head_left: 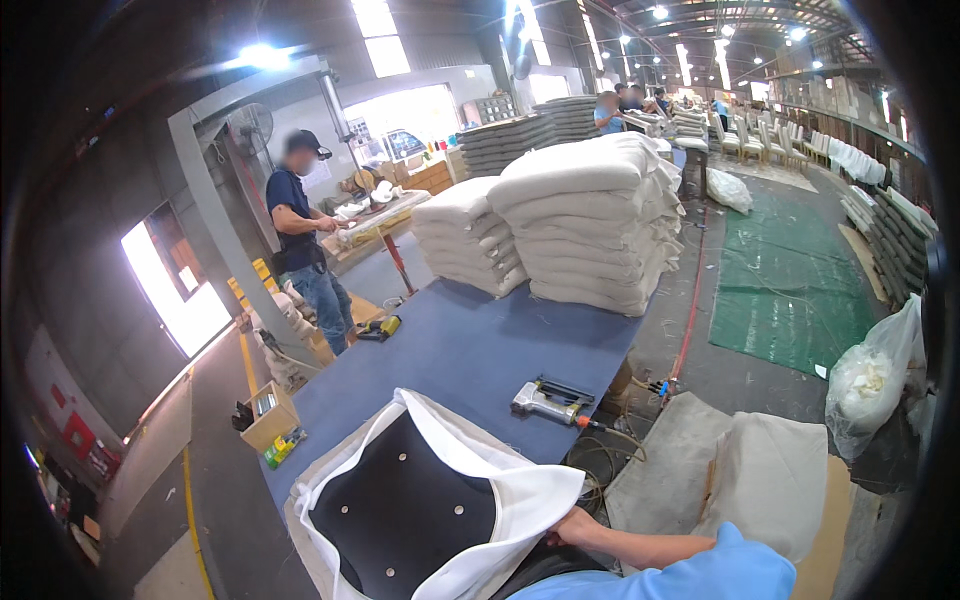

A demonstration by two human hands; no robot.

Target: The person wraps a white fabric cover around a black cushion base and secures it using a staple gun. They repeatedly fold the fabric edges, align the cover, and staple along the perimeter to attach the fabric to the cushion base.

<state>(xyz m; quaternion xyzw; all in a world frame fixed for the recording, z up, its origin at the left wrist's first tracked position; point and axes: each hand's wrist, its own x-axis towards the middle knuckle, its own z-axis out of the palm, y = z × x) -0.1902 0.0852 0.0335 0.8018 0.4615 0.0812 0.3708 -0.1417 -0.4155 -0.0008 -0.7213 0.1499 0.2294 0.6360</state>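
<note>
A chair seat pad lies underside up at the near edge of the blue-covered table (440,350). Its black base board (400,520) has several small holes, and loose white cover fabric (480,465) rises around the rim. At the pad's right corner, my right hand (572,528) has its fingers closed on the edge of that fabric; the fingertips are partly hidden. My left hand is out of the picture. Beyond the pad, to the right, a silver staple gun (552,402) rests on the table with an orange fitting and an air hose.
Tall stacks of cream seat pads (590,230) fill the table's far end. A yellow-black staple gun (380,328) and a wooden box (270,418) sit along the left edge. Beige fabric (770,480) is at right. A co-worker (300,220) stands at another bench, far left.
</note>
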